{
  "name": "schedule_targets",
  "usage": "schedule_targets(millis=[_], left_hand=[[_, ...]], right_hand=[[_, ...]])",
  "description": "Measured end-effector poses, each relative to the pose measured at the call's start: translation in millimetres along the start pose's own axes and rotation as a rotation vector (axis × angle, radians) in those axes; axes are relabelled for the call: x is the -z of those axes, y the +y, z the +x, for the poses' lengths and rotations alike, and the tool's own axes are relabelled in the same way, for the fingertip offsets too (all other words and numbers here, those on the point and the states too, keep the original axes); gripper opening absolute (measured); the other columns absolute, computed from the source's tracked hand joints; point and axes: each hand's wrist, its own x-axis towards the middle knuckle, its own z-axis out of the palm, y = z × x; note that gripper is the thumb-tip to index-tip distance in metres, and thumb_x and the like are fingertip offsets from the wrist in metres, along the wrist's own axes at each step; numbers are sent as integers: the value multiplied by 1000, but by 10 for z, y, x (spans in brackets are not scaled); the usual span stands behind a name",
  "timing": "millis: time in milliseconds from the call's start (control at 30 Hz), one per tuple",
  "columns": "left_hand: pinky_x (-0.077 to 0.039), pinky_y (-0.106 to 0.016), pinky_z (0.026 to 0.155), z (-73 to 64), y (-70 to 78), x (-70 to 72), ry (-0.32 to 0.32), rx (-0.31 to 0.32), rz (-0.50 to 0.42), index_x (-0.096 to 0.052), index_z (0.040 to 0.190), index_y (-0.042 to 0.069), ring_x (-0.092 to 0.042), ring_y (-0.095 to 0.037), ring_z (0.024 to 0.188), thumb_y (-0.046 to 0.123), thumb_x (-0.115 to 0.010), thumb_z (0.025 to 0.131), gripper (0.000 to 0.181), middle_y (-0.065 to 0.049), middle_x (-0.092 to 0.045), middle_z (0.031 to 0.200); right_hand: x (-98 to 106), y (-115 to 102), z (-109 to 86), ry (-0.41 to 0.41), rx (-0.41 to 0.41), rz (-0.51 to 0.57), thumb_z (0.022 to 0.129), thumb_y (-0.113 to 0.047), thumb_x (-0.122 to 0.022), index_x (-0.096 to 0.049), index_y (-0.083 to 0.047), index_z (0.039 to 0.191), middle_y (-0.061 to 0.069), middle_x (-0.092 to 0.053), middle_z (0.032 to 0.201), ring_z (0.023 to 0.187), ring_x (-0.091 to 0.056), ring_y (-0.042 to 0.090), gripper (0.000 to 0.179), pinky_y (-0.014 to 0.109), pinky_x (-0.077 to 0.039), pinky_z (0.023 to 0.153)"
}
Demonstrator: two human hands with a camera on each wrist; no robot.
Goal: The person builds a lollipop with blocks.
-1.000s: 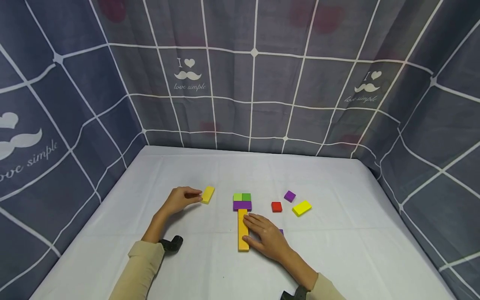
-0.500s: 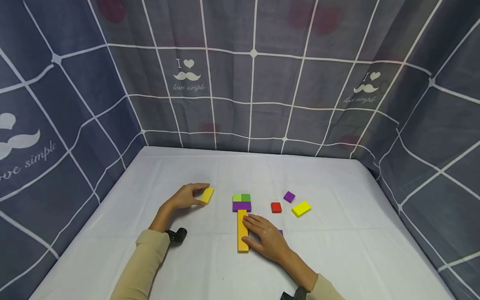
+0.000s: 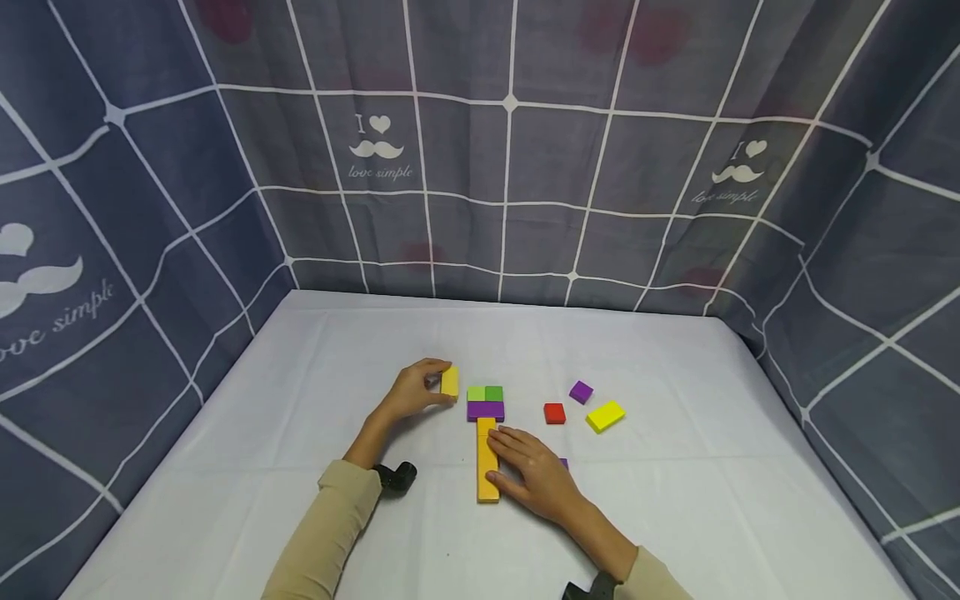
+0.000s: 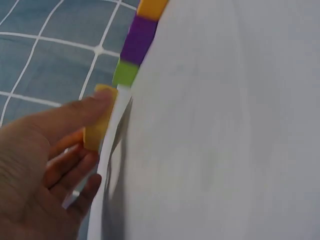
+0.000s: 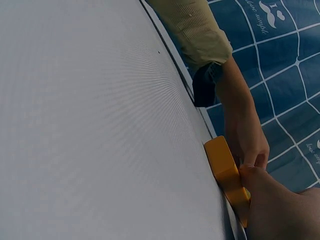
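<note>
My left hand [image 3: 411, 393] pinches a yellow block [image 3: 449, 382] between thumb and fingers, just left of a small arrangement on the table. In the left wrist view the thumb lies along that same yellow block [image 4: 102, 120]. The arrangement has a light green block [image 3: 476, 393] and a darker green block [image 3: 493, 392] side by side, with a purple block [image 3: 485, 410] in front of them. A column of orange blocks [image 3: 487, 479] runs from the purple one toward me. My right hand [image 3: 538, 477] rests against the column's right side, fingers fairly straight.
Right of the arrangement lie a red block [image 3: 554, 413], a small purple block [image 3: 581, 392] and a yellow block [image 3: 605, 416]. Another purple block [image 3: 564, 463] is mostly hidden behind my right hand. Grey gridded curtains [image 3: 465, 233] surround the white table [image 3: 645, 517].
My left hand has closed round the yellow block and carried it rightward, turning it upright in line with the arrangement. My right hand has stayed in place.
</note>
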Motion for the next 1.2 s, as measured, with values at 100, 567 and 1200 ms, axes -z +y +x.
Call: schedule_targets(millis=[100, 567, 1200], left_hand=[[-49, -33, 89, 31, 35, -87, 0, 10, 19, -58, 123, 1, -53, -26, 112, 17, -84, 67, 64, -11, -57, 122], [-38, -37, 101, -31, -60, -75, -54, 40, -45, -51, 132, 7, -42, -27, 125, 22, -82, 69, 72, -10, -49, 134], [-33, -39, 104, -45, -112, -131, -51, 18, -34, -54, 130, 12, -41, -25, 126, 23, -79, 73, 63, -6, -51, 132]], right_hand=[[1, 2, -5, -15, -9, -7, 89, -43, -57, -56, -8, 128, 0, -52, 133, 125, -44, 18, 52, 34, -34, 104], [-4, 4, 1, 3, 5, -8, 88, -42, -60, -57, -8, 126, 1, -53, 131, 123, -45, 20, 52, 37, -37, 102], [14, -5, 8, -15, -9, 8, 87, -40, -62, -57, -7, 127, 1, -53, 132, 124, -44, 19, 52, 37, -36, 103]])
